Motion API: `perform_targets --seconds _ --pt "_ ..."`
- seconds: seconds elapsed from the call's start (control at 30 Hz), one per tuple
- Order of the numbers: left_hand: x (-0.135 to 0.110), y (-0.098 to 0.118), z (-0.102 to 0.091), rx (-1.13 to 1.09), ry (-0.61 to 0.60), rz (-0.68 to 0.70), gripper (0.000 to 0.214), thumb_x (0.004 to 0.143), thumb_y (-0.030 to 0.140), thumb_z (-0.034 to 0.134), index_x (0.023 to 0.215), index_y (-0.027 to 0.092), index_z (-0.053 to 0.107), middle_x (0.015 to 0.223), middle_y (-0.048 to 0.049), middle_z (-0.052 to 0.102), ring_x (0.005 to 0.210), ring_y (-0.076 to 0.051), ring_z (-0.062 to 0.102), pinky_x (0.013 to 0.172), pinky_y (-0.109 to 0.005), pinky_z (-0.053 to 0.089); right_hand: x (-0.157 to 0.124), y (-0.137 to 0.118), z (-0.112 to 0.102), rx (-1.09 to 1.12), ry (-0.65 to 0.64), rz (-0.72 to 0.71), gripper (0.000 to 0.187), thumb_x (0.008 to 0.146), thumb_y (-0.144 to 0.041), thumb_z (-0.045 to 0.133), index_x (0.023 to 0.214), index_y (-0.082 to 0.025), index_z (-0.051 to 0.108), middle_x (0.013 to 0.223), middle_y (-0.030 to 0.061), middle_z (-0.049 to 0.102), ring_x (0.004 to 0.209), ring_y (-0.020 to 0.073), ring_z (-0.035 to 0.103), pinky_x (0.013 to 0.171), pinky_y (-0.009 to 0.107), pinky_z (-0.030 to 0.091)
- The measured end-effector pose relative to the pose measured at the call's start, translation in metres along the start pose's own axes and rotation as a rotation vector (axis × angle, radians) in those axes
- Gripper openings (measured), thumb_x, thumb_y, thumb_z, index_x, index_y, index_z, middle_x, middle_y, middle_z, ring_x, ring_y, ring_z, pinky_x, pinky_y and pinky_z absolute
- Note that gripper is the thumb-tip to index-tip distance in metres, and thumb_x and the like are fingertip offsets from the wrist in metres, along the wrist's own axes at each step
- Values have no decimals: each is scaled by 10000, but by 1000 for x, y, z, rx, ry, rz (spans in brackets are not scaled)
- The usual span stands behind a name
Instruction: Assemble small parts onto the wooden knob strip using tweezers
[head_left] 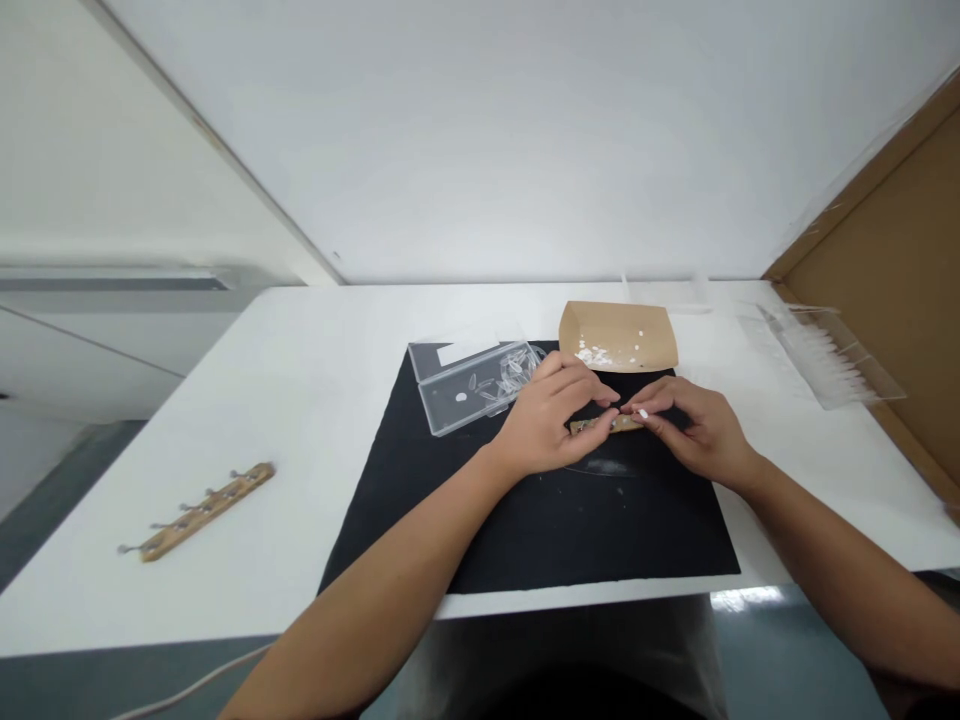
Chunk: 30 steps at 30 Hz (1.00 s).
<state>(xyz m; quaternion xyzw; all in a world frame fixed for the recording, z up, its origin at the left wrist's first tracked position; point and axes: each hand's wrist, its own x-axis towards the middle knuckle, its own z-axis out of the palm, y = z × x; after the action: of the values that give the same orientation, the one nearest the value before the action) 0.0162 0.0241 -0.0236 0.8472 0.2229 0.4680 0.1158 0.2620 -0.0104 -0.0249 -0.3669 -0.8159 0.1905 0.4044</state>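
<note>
Both my hands meet over a black mat (540, 520) on a white table (315, 400). Under them lies a small wooden strip (600, 426). My left hand (547, 420) is curled, its fingertips pinched at the strip's middle. My right hand (690, 425) is also curled, thumb and forefinger pinched on the strip's right part, with a tiny white piece (643, 413) at its fingertip. The fingers cover most of the strip.
A clear plastic box (472, 385) with small clear pieces lies open at the mat's back left. Behind the hands sits a brown paper tray (619, 335) with white bits. A second wooden strip with pegs (199, 512) lies far left, a clear rack (825, 355) far right.
</note>
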Motion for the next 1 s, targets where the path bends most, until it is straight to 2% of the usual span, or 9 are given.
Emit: perform_targets --seconds 0.1,0.27,0.4,0.57,0.83,1.0 --pt "-1 6 2 -52 4 58 143 944 255 718 1087 238 722 970 -42 763 945 -201 679 912 -402 546 0 -3 1 5 -64 -23 26 1007 -246 672 1024 -265 678 1029 42 770 965 193 733 839 366 595" --pt "-5 7 4 -57 -127 73 167 966 249 685 1123 262 741 967 -38 755 952 -196 681 945 -416 562 3 -9 -1 47 -170 -10 56 1027 -287 648 1005 -268 696 986 44 743 922 192 705 792 352 596" --pt "-5 4 3 -34 -108 102 135 956 275 721 1087 276 754 920 -21 755 935 -195 676 922 -405 566 5 -9 -3 81 -209 0 92 1036 -306 635 1018 -263 714 964 38 745 898 189 699 795 350 592" --pt "-4 5 1 -33 -125 162 136 965 219 711 1092 261 736 933 -11 764 941 -181 674 954 -394 561 6 -10 -4 112 -221 -5 103 1032 -296 653 1002 -268 748 943 23 767 897 177 711 818 324 587" --pt "-2 7 -3 -33 -222 155 112 994 229 677 1104 239 696 1001 -39 759 1031 -209 665 1001 -410 542 5 -8 -4 115 -238 60 118 1030 -318 657 988 -255 748 970 31 762 909 175 714 836 324 582" --pt "-1 9 -4 -32 -316 63 90 1034 234 593 1074 189 659 1049 -91 717 1066 -229 627 1047 -426 519 4 -6 -3 159 -256 130 140 1022 -360 661 1014 -247 742 977 43 754 896 186 711 832 339 581"
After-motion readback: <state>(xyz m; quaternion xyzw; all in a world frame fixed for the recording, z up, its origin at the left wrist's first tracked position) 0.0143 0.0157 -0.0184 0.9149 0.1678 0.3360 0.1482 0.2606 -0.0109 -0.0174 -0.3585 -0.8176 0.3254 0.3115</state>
